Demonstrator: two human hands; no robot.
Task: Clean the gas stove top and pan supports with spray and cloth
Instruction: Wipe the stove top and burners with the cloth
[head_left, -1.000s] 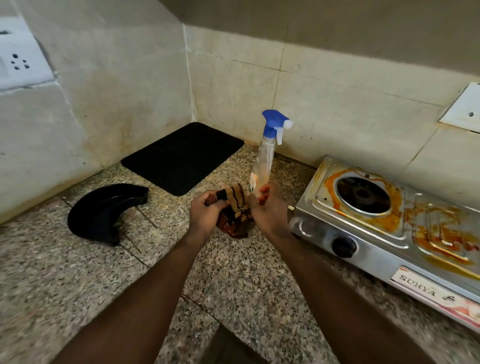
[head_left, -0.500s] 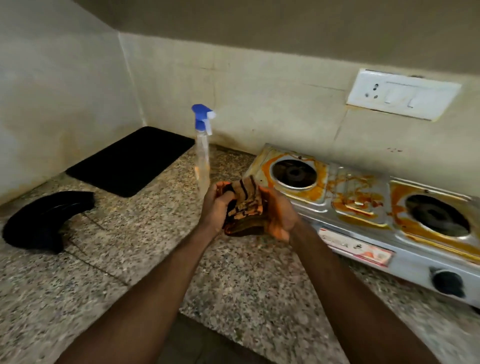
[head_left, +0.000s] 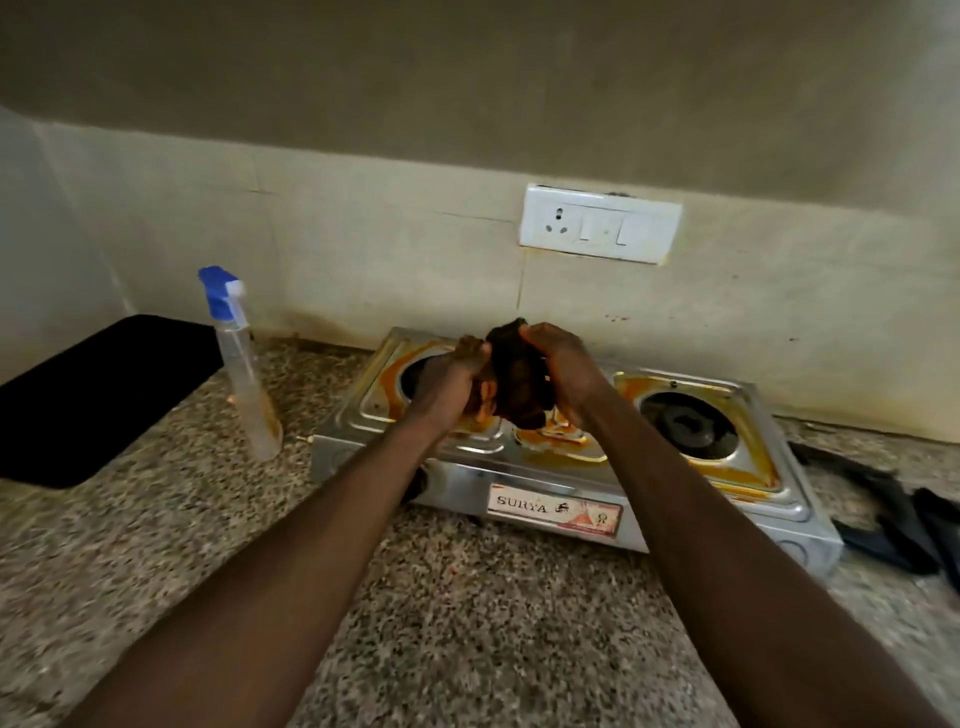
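Observation:
A steel two-burner gas stove (head_left: 566, 470) stands against the back wall, its top smeared with orange stains. No pan supports sit on the burners. Both hands hold a dark, stained cloth (head_left: 517, 382) bunched above the middle of the stove top. My left hand (head_left: 452, 382) grips its left side and my right hand (head_left: 563, 366) grips its upper right. A clear spray bottle (head_left: 244, 379) with a blue trigger head stands upright on the counter, left of the stove, apart from both hands.
A black mat (head_left: 93, 395) lies at the far left of the speckled granite counter (head_left: 467, 623). Black pan supports (head_left: 898, 519) lie on the counter right of the stove. A white socket panel (head_left: 600, 228) is on the tiled wall.
Both hands carried the cloth from the counter beside the bottle up over the stove's middle. The spray bottle stayed standing on the counter. The view swung right.

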